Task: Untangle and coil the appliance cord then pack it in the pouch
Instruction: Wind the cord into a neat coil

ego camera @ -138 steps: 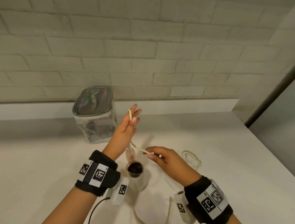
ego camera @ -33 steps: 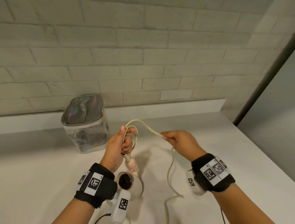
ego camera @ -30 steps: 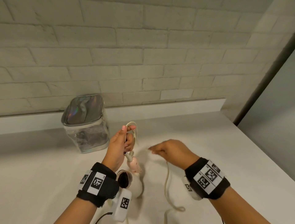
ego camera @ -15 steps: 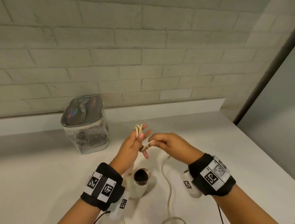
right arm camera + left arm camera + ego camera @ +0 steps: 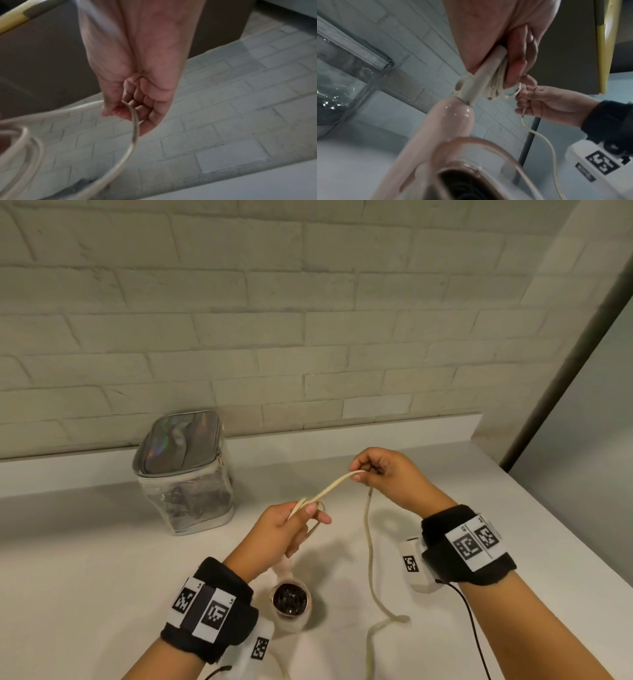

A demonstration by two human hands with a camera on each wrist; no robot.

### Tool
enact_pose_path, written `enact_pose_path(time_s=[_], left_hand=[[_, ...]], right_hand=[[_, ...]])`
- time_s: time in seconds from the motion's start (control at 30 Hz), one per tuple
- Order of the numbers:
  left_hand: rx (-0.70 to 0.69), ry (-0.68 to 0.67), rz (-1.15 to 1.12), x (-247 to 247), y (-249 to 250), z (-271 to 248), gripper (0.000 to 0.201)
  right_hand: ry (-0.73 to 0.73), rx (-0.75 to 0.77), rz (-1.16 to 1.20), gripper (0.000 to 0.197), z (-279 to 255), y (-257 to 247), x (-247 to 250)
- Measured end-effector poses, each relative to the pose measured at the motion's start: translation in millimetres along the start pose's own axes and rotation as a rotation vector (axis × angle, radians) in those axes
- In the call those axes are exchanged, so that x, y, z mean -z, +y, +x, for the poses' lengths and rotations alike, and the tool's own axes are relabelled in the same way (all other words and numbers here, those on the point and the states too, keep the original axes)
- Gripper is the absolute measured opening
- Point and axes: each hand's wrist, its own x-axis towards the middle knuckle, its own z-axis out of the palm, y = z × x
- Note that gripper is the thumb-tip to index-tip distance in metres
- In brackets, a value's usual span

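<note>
Left hand (image 5: 286,529) grips the coiled loops of cord (image 5: 329,489) above the bench (image 5: 102,577); right hand (image 5: 383,474) pinches the free strand far-right of it. Strand runs near-left to far-right; pouch (image 5: 185,470) sits far left, nearer the left hand.

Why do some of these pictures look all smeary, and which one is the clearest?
The head view is clearest: the pouch and the cord look crisp, with soft shadows on the counter. The right wrist view is smeared; the cord and the right hand blur. The left wrist view is soft too, with small glints on the pink appliance.
</note>
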Motion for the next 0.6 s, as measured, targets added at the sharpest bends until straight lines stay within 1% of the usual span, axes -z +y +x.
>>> enact_pose_path(time_s=[0.07, 0.1, 0.13, 0.17, 0.2, 0.23, 0.27, 0.3, 0.33, 0.37, 0.4, 0.43, 0.47, 0.53, 0.6], left_hand=[[0.015, 0.005, -0.052, -2, 1, 0, 0.041], [0.023, 0.01, -0.087, -2, 1, 0, 0.044], [0.024, 0.011, -0.125, -3, 0, 1, 0.045], [0.019, 0.01, -0.158, -4, -1, 1, 0.043], [0.011, 0.008, -0.19, -5, -2, 1, 0.042], [0.006, 0.004, -0.222, -5, -4, 1, 0.041], [0.004, -0.002, -0.26, -5, -5, 1, 0.041], [0.001, -0.008, -0.301, -4, -6, 0, 0.042], [-0.004, -0.009, -0.34, -3, -7, 0, 0.043], [-0.006, -0.004, -0.38, -1, -7, 0, 0.044], [-0.004, 0.008, -0.425, 1, -8, 1, 0.044], [-0.004, 0.027, -0.468, 4, -9, 2, 0.044], [-0.008, 0.053, -0.502, 6, -11, 4, 0.044], [-0.025, 0.123, -0.524, 9, -14, 8, 0.042], [-0.034, 0.202, -0.481, 10, -16, 11, 0.041]], right_hand=[[0.058, -0.049, 0.018, 0.012, 3, 4, -13], [0.096, -0.08, 0.095, 0.018, 4, 5, -21], [0.113, -0.139, 0.233, 0.024, 3, 3, -29], [0.086, -0.228, 0.421, 0.028, 1, 1, -37], [0.014, -0.334, 0.59, 0.03, -1, -2, -43], [-0.073, -0.434, 0.69, 0.031, -5, -4, -49], [-0.151, -0.501, 0.676, 0.031, -7, -4, -53], [-0.21, -0.517, 0.553, 0.026, -8, -2, -57], [-0.252, -0.474, 0.317, 0.02, -8, 1, -60], [-0.282, -0.389, 0.03, 0.018, -8, 3, -63], [-0.313, -0.28, -0.244, 0.02, -9, 7, -66], [-0.346, -0.193, -0.465, 0.022, -11, 10, -71], [-0.37, -0.124, -0.628, 0.025, -14, 11, -76], [-0.44, -0.021, -0.806, 0.032, -24, 7, -85], [-0.53, 0.072, -0.876, 0.031, -33, -2, -93]])
